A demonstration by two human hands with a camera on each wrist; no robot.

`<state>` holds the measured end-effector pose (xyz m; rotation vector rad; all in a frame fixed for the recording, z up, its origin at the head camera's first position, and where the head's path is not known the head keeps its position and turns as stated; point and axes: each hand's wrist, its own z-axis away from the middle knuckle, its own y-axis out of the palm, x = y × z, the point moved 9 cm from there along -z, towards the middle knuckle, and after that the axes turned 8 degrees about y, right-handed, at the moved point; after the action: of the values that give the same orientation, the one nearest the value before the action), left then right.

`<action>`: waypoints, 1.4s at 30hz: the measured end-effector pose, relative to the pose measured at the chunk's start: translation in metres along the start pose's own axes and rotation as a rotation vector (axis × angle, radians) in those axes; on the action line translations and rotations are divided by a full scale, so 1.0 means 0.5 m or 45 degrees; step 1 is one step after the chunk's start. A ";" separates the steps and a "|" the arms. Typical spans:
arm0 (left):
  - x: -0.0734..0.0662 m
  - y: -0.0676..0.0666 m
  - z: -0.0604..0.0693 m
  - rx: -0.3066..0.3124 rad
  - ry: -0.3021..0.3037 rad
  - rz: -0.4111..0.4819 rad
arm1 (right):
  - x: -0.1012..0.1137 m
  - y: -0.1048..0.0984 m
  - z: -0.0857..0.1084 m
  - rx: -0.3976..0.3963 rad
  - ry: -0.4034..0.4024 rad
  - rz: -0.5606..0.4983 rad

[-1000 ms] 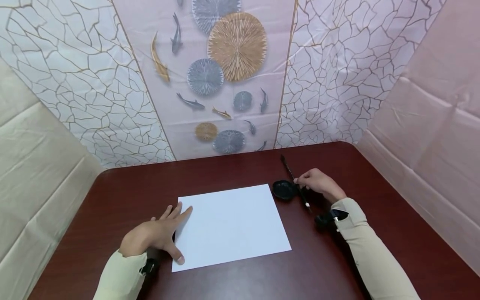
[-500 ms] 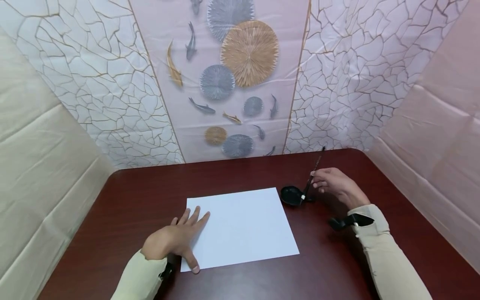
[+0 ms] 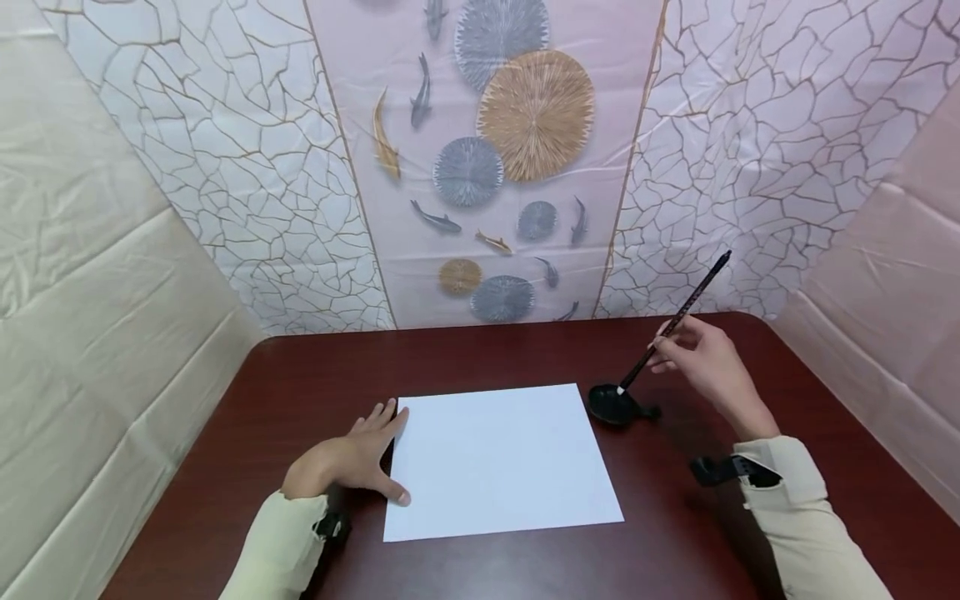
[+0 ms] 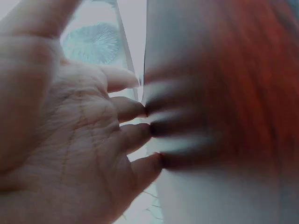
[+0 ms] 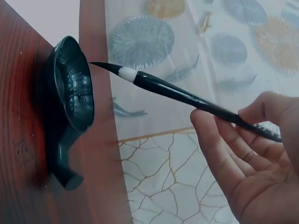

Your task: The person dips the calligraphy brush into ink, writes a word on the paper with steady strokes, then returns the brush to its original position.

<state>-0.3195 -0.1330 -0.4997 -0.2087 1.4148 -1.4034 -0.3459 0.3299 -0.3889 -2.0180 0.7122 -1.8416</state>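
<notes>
Between thumb and fingers my right hand (image 3: 708, 362) pinches a dark writing brush (image 3: 686, 308). The brush slants down to the left; in the right wrist view its black pointed tip and white collar (image 5: 127, 73) show just off the rim of a small black ink dish (image 5: 70, 88). That dish has a stubby handle (image 5: 65, 170) and stands right of a blank white sheet of paper (image 3: 502, 467). With fingers spread, my left hand (image 3: 352, 458) rests at the paper's left edge, thumb on the sheet. Its straight fingers (image 4: 135, 135) touch down in the left wrist view.
The dark red wooden table (image 3: 480, 358) has rounded back corners. A patterned cloth (image 3: 525, 250) with fish and round leaf shapes hangs behind it. Plain pale cloth walls (image 3: 135, 308) close in both sides.
My right hand has lifted the brush off the table beside the dish and turned it tip-down over the dish. My left hand shifts slightly at the paper's edge. The head view has swung left.
</notes>
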 end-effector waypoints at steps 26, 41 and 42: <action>0.087 0.020 -0.029 -0.002 0.040 0.084 | 0.060 0.037 0.019 -0.021 -0.172 0.340; 0.037 0.005 -0.005 0.115 0.091 0.071 | 0.081 0.001 0.033 -0.111 -0.218 0.345; 0.030 0.004 -0.005 0.131 0.092 0.055 | 0.080 0.001 0.032 -0.114 -0.222 0.347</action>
<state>-0.3263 -0.1422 -0.5099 -0.0610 1.3936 -1.4567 -0.3281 0.3054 -0.3579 -1.9906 0.9778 -1.4864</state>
